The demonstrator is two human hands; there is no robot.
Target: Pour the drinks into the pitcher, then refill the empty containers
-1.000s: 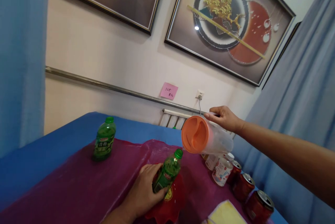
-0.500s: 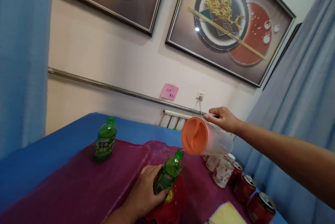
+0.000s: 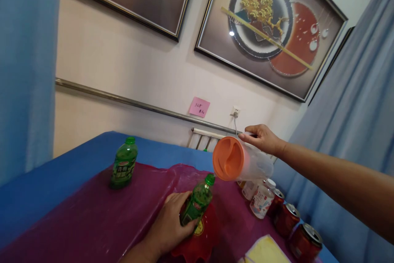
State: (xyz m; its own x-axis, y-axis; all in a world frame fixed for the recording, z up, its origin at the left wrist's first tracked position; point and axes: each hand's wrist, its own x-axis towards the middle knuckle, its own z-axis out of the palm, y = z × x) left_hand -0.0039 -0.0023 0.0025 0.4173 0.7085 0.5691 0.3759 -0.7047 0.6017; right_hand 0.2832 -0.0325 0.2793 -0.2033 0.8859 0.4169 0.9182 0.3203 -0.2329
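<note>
My left hand (image 3: 170, 224) is wrapped round a green plastic bottle (image 3: 198, 204), which leans a little to the right over a red scalloped dish (image 3: 197, 246). By its handle, my right hand (image 3: 261, 138) holds a clear plastic pitcher (image 3: 258, 163) tipped on its side. The pitcher's orange lid (image 3: 228, 158) faces left, its lower edge close to the bottle's green top. Whether liquid runs between them I cannot make out. Further left, a second green bottle (image 3: 123, 166) stands upright.
A purple plastic sheet (image 3: 92, 218) covers part of the blue tabletop (image 3: 154, 152). Along the right edge stand a white-capped bottle (image 3: 261, 201) and several red cans (image 3: 306, 243). A folded yellow cloth (image 3: 267, 251) lies at the front. A metal rail (image 3: 138, 105) runs along the wall.
Almost nothing differs; the view has shifted very slightly. Both hands keep their hold on the bottle and the tipped pitcher.
</note>
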